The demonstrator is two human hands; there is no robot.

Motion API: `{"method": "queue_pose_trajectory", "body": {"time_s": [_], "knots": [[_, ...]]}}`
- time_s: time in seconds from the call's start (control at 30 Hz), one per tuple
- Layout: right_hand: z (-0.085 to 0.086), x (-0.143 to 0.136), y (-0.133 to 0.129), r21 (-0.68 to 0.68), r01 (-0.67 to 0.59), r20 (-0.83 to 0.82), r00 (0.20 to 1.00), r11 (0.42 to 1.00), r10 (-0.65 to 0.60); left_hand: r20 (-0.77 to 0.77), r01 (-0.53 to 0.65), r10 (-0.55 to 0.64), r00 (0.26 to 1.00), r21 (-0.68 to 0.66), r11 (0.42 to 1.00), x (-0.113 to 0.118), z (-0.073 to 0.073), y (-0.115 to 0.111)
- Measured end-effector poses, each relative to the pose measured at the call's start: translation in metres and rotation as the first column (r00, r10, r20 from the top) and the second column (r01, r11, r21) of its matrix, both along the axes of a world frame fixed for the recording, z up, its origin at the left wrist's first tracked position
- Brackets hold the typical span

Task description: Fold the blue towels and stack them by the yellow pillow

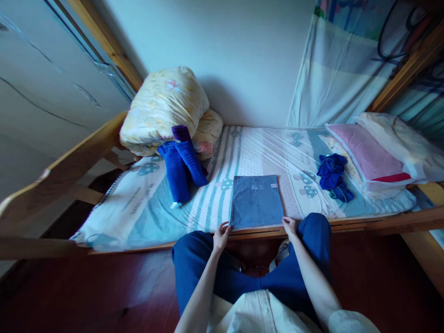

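A grey-blue towel lies flat as a square at the bed's front edge, with small lettering and a white label near its far edge. My left hand is at the towel's near left corner, fingers closed on the edge. At the near right corner, my right hand pinches the towel in the same way. Rolled blue towels lie to the left, with a dark purple roll behind them. Off to the right is a crumpled blue cloth with a green edge.
The towel rests on a patterned sheet over a wooden bed with a front rail. A bulky yellow quilt is piled at the left. A pink pillow sits at the right. A pale curtain hangs behind.
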State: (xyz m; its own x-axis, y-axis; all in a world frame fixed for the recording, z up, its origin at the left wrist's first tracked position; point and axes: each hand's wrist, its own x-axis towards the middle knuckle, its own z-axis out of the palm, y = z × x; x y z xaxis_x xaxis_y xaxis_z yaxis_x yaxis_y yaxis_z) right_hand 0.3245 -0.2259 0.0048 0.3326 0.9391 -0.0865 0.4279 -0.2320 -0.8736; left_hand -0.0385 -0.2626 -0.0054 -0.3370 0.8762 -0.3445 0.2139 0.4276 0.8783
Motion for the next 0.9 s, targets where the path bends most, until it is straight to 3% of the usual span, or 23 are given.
{"method": "queue_pose_trajectory", "body": {"time_s": [0.2,0.4,0.63,0.77,0.9], "knots": [[-0.001,-0.002,-0.003,-0.077,0.054,-0.087,0.994,0.996,-0.061,-0.047,-0.075,0.073,0.996,-0.043,0.996,0.002,0.007,-0.002],[0.007,0.0,-0.01,-0.133,0.013,-0.043,0.999,0.991,-0.019,-0.168,-0.06,0.031,0.985,-0.169,0.984,-0.001,0.02,-0.011],[0.02,0.001,-0.011,-0.075,-0.154,0.173,0.971,0.985,0.165,-0.189,0.088,-0.094,0.978,-0.04,0.995,0.004,0.035,-0.006],[0.02,-0.002,-0.006,-0.014,-0.188,0.254,0.949,0.982,0.185,-0.236,0.144,-0.142,0.961,-0.008,0.989,0.004,0.032,0.002],[0.02,-0.004,0.002,0.032,-0.185,0.264,0.95,0.982,0.17,-0.239,0.123,-0.106,0.965,0.054,0.991,0.004,0.025,0.011]]}}
